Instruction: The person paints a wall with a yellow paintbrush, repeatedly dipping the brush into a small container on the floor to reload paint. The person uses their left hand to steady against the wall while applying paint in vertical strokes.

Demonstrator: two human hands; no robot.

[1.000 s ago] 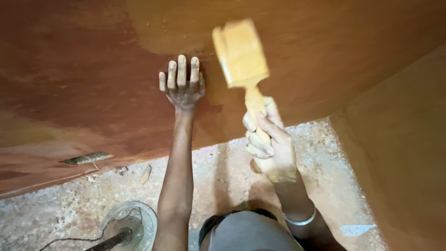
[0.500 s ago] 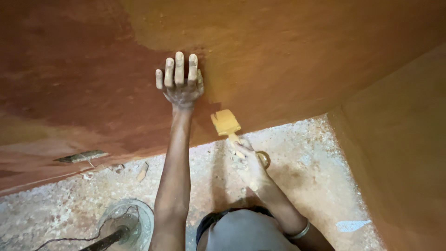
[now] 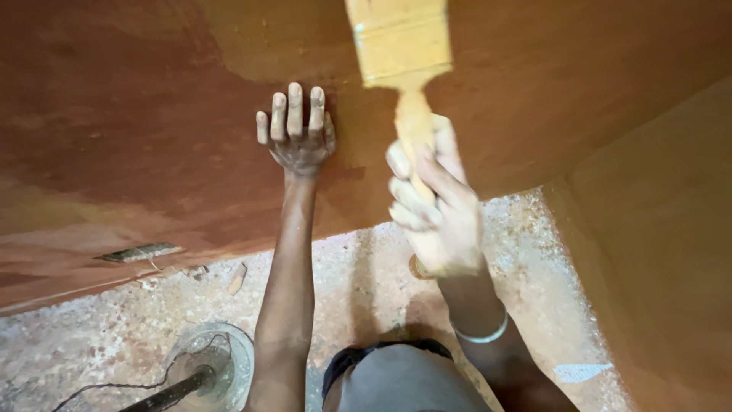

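My left hand [image 3: 299,131] is pressed flat against the reddish-brown wall [image 3: 130,114], fingers spread and pointing up. My right hand [image 3: 435,206] grips the handle of a wide paintbrush [image 3: 400,46] coated in yellow-ochre paint. The brush is raised close to the camera, its bristle end running out of the top of the view. It stands in front of an ochre patch [image 3: 252,38] on the wall, just right of my left hand. A pale bangle circles my right wrist.
A side wall [image 3: 663,252] in ochre closes the corner on the right. Speckled floor [image 3: 99,336] lies below, with a round dish and dark stick [image 3: 206,370] at lower left, small debris [image 3: 141,252] along the wall base, and a pale scrap [image 3: 581,371] at lower right.
My right hand dropped low with the brush half a second ago and has come back up, brush now near the camera. My left hand has stayed flat on the wall.
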